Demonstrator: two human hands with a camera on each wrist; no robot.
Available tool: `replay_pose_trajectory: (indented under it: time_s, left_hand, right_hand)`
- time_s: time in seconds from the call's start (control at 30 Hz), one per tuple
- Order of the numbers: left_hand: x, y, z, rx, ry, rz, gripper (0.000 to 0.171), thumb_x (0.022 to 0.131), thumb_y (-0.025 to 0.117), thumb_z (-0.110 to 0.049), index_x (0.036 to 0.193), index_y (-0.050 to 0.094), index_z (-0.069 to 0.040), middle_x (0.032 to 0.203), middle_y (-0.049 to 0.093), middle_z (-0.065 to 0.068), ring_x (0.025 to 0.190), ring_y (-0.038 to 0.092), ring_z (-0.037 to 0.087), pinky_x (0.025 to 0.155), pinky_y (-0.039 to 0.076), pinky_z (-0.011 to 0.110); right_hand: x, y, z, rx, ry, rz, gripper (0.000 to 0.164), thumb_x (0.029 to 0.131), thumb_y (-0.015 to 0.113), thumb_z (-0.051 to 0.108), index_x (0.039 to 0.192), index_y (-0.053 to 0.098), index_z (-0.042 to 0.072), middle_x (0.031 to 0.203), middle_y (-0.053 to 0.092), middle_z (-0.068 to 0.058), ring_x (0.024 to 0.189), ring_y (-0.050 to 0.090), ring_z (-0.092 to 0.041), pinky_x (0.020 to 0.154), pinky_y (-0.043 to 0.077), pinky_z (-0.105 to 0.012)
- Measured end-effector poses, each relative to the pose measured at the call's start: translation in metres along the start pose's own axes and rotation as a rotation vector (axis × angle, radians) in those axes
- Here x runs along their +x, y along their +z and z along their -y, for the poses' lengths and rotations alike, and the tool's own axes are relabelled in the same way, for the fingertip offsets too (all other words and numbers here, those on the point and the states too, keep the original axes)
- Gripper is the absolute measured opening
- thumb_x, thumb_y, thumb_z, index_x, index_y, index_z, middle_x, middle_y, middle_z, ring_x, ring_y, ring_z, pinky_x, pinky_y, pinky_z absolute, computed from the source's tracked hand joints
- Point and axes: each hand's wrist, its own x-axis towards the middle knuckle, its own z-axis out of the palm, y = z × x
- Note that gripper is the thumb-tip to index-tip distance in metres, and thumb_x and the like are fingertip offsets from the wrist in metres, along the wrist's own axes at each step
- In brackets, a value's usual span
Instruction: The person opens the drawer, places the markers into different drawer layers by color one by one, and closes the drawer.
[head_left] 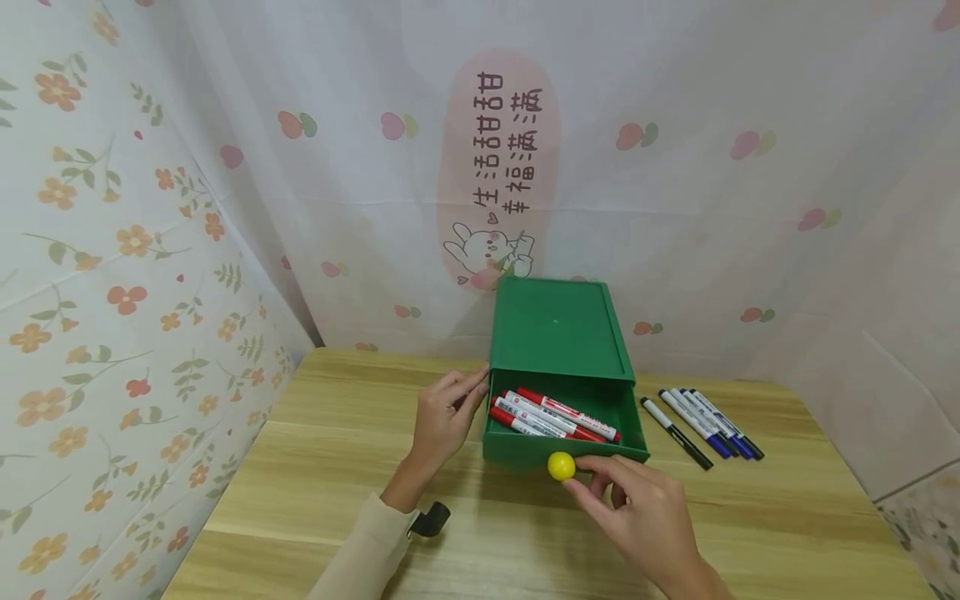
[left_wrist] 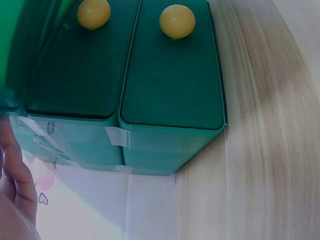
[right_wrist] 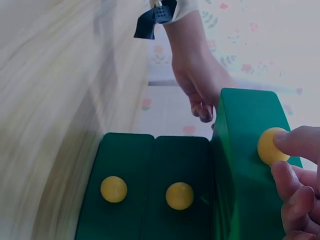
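A green drawer cabinet stands on the table with its top drawer pulled out. Several red-capped markers lie inside that drawer. My right hand pinches the drawer's round yellow knob between thumb and fingers. Against the cabinet's left side, near the drawer opening, rest the extended fingertips of my left hand. Below the pulled-out drawer, two closed drawers show in the right wrist view, each with a yellow knob on its front.
Right of the cabinet, several blue and black markers lie side by side on the wooden table. A patterned curtain hangs close behind the cabinet. A black device is strapped at the left wrist.
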Motion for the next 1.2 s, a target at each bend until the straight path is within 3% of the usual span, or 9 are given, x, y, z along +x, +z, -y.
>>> replay_pose_trajectory:
  time_s: [0.13, 0.23, 0.33, 0.4, 0.5, 0.6, 1.2]
  left_hand:
    - [-0.001, 0.002, 0.001, -0.016, 0.023, -0.006, 0.031, 0.098, 0.078, 0.007, 0.129, 0.08, 0.001, 0.083, 0.069, 0.005, 0.059, 0.05, 0.011, 0.052, 0.04, 0.019]
    - [-0.002, 0.003, 0.001, -0.019, 0.03, -0.005, 0.032, 0.098, 0.078, 0.008, 0.129, 0.08, 0.002, 0.081, 0.068, 0.004, 0.058, 0.049, 0.011, 0.051, 0.039, 0.019]
    - [-0.003, 0.003, 0.001, -0.022, 0.022, 0.004, 0.031, 0.098, 0.078, 0.007, 0.129, 0.08, 0.002, 0.08, 0.067, 0.004, 0.058, 0.048, 0.01, 0.051, 0.038, 0.018]
    - [-0.004, 0.003, 0.001, -0.021, 0.014, 0.011, 0.031, 0.098, 0.078, 0.007, 0.129, 0.08, 0.003, 0.08, 0.067, 0.004, 0.058, 0.048, 0.009, 0.052, 0.038, 0.018]
    - [-0.004, 0.002, 0.0, -0.02, 0.007, 0.02, 0.03, 0.099, 0.077, 0.006, 0.129, 0.079, 0.003, 0.08, 0.066, 0.004, 0.058, 0.047, 0.008, 0.052, 0.039, 0.018]
    - [-0.005, 0.001, 0.0, -0.022, 0.007, 0.024, 0.03, 0.1, 0.077, 0.005, 0.129, 0.079, 0.003, 0.08, 0.067, 0.004, 0.058, 0.047, 0.008, 0.052, 0.039, 0.018]
    - [-0.001, -0.001, -0.001, -0.009, 0.004, 0.022, 0.026, 0.102, 0.073, 0.004, 0.127, 0.08, 0.003, 0.078, 0.066, 0.002, 0.058, 0.045, 0.008, 0.051, 0.038, 0.021]
  right_hand:
    - [0.005, 0.002, -0.007, 0.016, -0.012, -0.018, 0.025, 0.092, 0.093, 0.037, 0.096, 0.084, 0.014, 0.074, 0.06, 0.021, 0.061, 0.044, 0.007, 0.053, 0.038, -0.011]
    - [0.009, 0.004, -0.011, 0.026, -0.023, -0.034, 0.042, 0.101, 0.077, 0.054, 0.096, 0.084, 0.014, 0.074, 0.061, 0.02, 0.06, 0.043, 0.007, 0.052, 0.038, -0.012]
    - [0.013, 0.006, -0.015, 0.034, -0.031, -0.044, 0.052, 0.104, 0.067, 0.06, 0.095, 0.084, 0.012, 0.073, 0.062, 0.019, 0.059, 0.043, 0.007, 0.051, 0.038, -0.012]
    - [0.015, 0.006, -0.017, 0.029, -0.033, -0.044, 0.041, 0.101, 0.078, 0.053, 0.094, 0.084, 0.012, 0.072, 0.061, 0.019, 0.059, 0.043, 0.007, 0.051, 0.039, -0.012]
    - [0.019, 0.007, -0.019, 0.01, -0.03, -0.04, 0.022, 0.087, 0.097, 0.03, 0.093, 0.084, 0.013, 0.071, 0.06, 0.019, 0.059, 0.043, 0.007, 0.052, 0.04, -0.013]
    - [0.023, 0.008, -0.022, -0.012, -0.034, -0.038, 0.026, 0.074, 0.101, 0.012, 0.092, 0.084, 0.012, 0.07, 0.06, 0.019, 0.058, 0.043, 0.006, 0.052, 0.04, -0.014]
    - [0.044, 0.018, -0.034, -0.065, -0.023, -0.037, 0.024, 0.076, 0.101, 0.013, 0.093, 0.084, 0.009, 0.068, 0.062, 0.013, 0.057, 0.05, 0.005, 0.052, 0.046, -0.023]
